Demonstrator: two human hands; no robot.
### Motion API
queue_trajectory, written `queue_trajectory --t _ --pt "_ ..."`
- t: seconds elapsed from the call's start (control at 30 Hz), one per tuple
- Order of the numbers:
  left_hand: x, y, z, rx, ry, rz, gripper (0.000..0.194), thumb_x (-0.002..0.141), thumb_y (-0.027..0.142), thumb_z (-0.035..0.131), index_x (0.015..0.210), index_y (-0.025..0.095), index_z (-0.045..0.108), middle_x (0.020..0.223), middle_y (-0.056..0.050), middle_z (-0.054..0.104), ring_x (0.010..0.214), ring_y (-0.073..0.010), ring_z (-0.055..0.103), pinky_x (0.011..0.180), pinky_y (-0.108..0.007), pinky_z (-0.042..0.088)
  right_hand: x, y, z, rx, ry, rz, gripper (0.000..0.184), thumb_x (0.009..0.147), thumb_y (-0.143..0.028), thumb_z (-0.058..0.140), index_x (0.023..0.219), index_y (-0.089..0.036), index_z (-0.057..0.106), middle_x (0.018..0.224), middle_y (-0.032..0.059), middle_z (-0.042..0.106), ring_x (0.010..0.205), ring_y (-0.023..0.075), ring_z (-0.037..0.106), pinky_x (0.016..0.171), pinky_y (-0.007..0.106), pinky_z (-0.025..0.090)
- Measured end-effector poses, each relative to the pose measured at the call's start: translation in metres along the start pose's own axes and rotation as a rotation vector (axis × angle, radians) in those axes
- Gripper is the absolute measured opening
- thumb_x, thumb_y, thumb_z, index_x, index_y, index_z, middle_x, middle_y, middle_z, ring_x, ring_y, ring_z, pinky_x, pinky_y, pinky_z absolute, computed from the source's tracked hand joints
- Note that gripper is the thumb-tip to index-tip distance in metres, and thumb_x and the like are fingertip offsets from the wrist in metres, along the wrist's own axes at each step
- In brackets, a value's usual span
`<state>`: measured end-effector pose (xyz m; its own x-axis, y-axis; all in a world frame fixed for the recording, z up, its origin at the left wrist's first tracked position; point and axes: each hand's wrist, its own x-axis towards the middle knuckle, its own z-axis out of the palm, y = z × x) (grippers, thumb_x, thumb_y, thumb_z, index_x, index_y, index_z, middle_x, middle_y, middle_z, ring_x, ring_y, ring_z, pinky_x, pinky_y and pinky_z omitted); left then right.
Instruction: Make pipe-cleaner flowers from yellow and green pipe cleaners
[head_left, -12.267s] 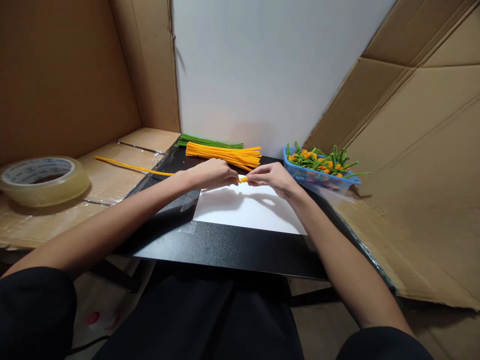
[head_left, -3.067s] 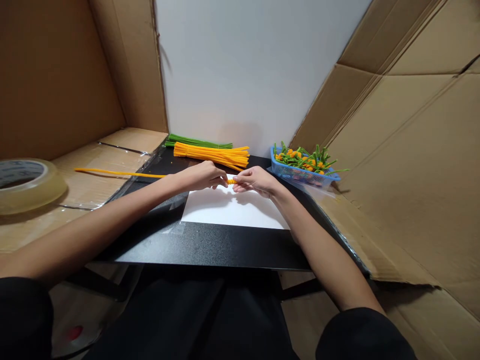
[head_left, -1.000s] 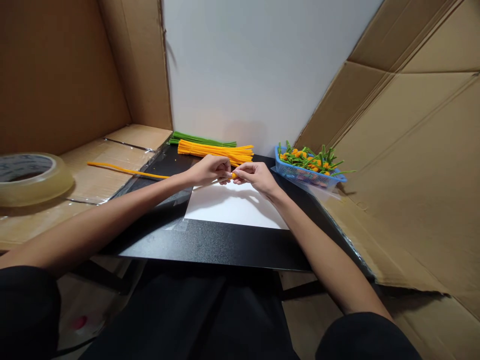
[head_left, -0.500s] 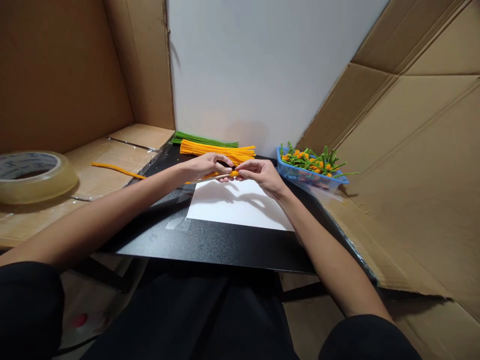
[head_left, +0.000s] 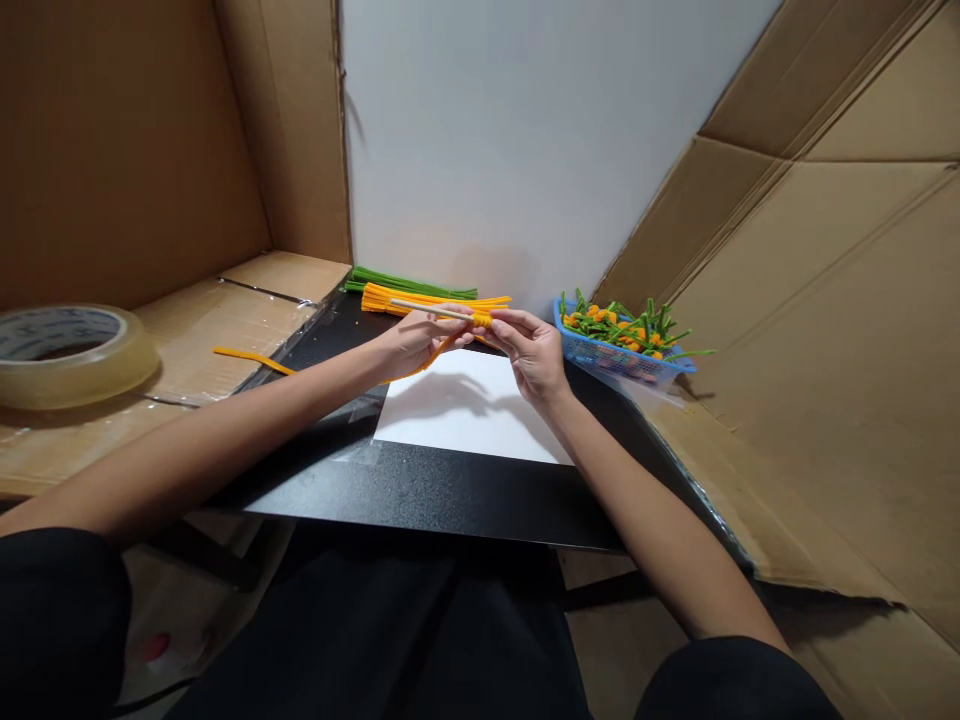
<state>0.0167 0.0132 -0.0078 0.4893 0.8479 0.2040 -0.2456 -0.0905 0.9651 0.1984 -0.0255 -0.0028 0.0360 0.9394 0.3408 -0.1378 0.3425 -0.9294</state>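
An orange pipe cleaner (head_left: 482, 320) is coiled around one end of a thin pale stick (head_left: 424, 307), held above a white sheet of paper (head_left: 465, 410). My left hand (head_left: 424, 335) is closed with thumb and fingers on the stick beside the coil. From the coil, the pipe cleaner's loose tail runs down under my left hand and behind the forearm, its tip showing over the cardboard at left. My right hand (head_left: 532, 350) pinches the coil at its right end. The stick's other end points up and left, past my left hand.
Behind my hands lie bundles of orange pipe cleaners (head_left: 382, 298) and green pipe cleaners (head_left: 412, 283). A blue basket (head_left: 615, 352) of green and orange pieces stands right. A tape roll (head_left: 135, 360) sits on cardboard at left. Cardboard walls (head_left: 840, 350) flank the black table (head_left: 420, 495).
Both hands have risen off the paper a little, and the stick has turned so its free end points up-left. The pipe cleaner's tail has been drawn in towards the right. More coil shows.
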Motion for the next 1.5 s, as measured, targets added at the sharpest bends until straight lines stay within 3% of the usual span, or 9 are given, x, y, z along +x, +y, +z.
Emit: queue_trajectory --t 0.1,0.27,0.43,0.5,0.7,0.93,1.1,1.3,1.5 --pt "-0.001 -0.002 0.005 0.03 0.008 -0.076 0.016 0.092 0.026 0.065 0.096 0.012 0.072 0.088 -0.01 0.073 0.058 -0.0066 0.051 0.052 -0.021 0.039 0.003 0.006 -0.002 -0.022 0.078 -0.04 0.028 0.07 -0.035 0.086 0.09 -0.019 0.074 0.102 0.0059 0.079 0.098 0.02 0.075 0.096 0.036 0.061" --pt "-0.007 0.0 0.015 0.288 0.006 -0.061 0.026 0.098 0.031 0.056 0.089 0.012 0.072 0.074 -0.006 0.07 0.047 -0.0065 0.038 0.049 -0.024 0.028 0.0 0.008 -0.003 -0.21 0.175 -0.166 0.022 0.075 -0.035 0.08 0.09 -0.02 0.075 0.097 0.0068 0.079 0.098 0.0226 0.075 0.095 0.037 0.061" --pt "-0.013 0.006 0.017 0.993 0.059 0.192 0.032 0.095 0.027 0.058 0.067 0.014 0.067 0.062 -0.004 0.064 0.054 -0.0121 0.048 0.057 -0.027 0.031 -0.006 0.003 -0.003 -0.489 0.114 -0.273 0.016 0.081 -0.03 0.074 0.092 -0.021 0.08 0.099 0.0059 0.08 0.1 0.0244 0.075 0.1 0.038 0.059" --pt "-0.015 0.008 0.015 1.202 0.09 0.275 0.029 0.094 0.025 0.058 0.068 0.015 0.067 0.065 -0.005 0.065 0.058 -0.0149 0.052 0.06 -0.028 0.031 -0.004 0.002 -0.006 -0.547 0.093 -0.269 0.018 0.081 -0.029 0.074 0.096 -0.021 0.08 0.102 0.0059 0.08 0.1 0.0245 0.075 0.101 0.04 0.058" --pt "-0.013 0.01 0.005 1.492 0.103 0.332 0.028 0.095 0.028 0.052 0.086 0.016 0.075 0.075 -0.01 0.071 0.06 -0.0182 0.057 0.061 -0.029 0.032 0.011 0.008 -0.024 -0.657 -0.053 -0.245 0.019 0.081 -0.025 0.074 0.097 -0.02 0.082 0.101 0.0072 0.081 0.09 0.0248 0.077 0.094 0.042 0.061" --pt "0.0 0.015 -0.021 1.395 0.027 0.44 0.024 0.093 0.03 0.057 0.091 0.018 0.078 0.081 -0.007 0.075 0.068 -0.0163 0.062 0.061 -0.026 0.034 0.02 0.009 -0.036 -0.666 -0.284 -0.299 0.015 0.08 -0.022 0.073 0.09 -0.023 0.084 0.095 0.005 0.082 0.088 0.0233 0.078 0.09 0.039 0.062" --pt "0.006 0.022 -0.03 1.089 -0.106 0.345 0.029 0.09 0.038 0.063 0.083 0.014 0.077 0.075 -0.007 0.073 0.066 -0.014 0.061 0.061 -0.025 0.038 0.019 0.003 -0.035 -0.515 -0.36 -0.205 0.014 0.074 -0.026 0.079 0.087 -0.023 0.085 0.085 0.0047 0.081 0.081 0.0207 0.076 0.086 0.038 0.062" --pt "0.009 0.024 -0.037 0.682 -0.308 0.121 0.038 0.09 0.049 0.063 0.08 0.015 0.074 0.072 -0.006 0.069 0.057 -0.0096 0.052 0.055 -0.024 0.035 0.012 -0.007 -0.027 -0.242 -0.388 -0.069 0.024 0.065 -0.036 0.09 0.084 -0.023 0.084 0.08 0.0049 0.08 0.076 0.0189 0.074 0.08 0.037 0.062" --pt "0.007 0.014 -0.021 0.548 -0.23 0.127 0.04 0.1 0.046 0.049 0.089 0.014 0.071 0.066 -0.005 0.067 0.049 -0.0079 0.041 0.05 -0.023 0.029 0.012 0.003 -0.018 0.04 -0.188 -0.051 0.03 0.06 -0.037 0.095 0.085 -0.026 0.083 0.089 0.0024 0.081 0.081 0.0172 0.076 0.09 0.037 0.062"
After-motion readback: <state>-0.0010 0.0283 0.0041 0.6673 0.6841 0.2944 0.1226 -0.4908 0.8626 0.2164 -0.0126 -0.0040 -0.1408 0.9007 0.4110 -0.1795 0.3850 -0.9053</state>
